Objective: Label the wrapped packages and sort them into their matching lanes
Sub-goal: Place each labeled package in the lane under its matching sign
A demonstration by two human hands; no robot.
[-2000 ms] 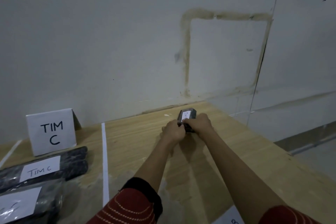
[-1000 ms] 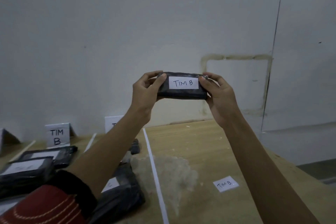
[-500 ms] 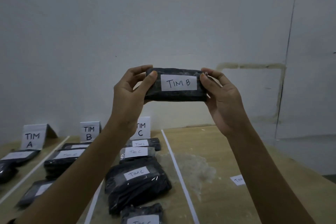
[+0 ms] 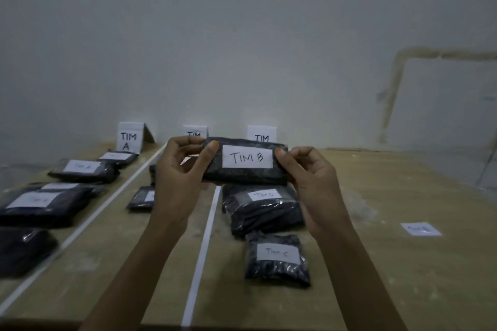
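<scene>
Head view: a pale matt wall (image 4: 242, 35) backs a light wood-grain worktop (image 4: 390, 196) divided by white tape strips (image 4: 204, 244). At frame centre a flat oblong package (image 4: 244, 177) in crinkled black film, its white paper label (image 4: 247, 158) reading "TIM B", is held clear above the worktop. The left hand (image 4: 180, 177) pinches its left end and the right hand (image 4: 314, 185) its right end. Glossy black bundles (image 4: 277, 260) lie below, and folded card signs (image 4: 130, 137) stand behind.

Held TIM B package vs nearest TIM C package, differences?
The black plastic-wrapped TIM B package is held up, left hand and right hand pinching its ends; the black plastic-wrapped TIM C package lies on the wooden table. TIM B looks oblong, TIM C squarer. Both carry white handwritten labels.
</scene>
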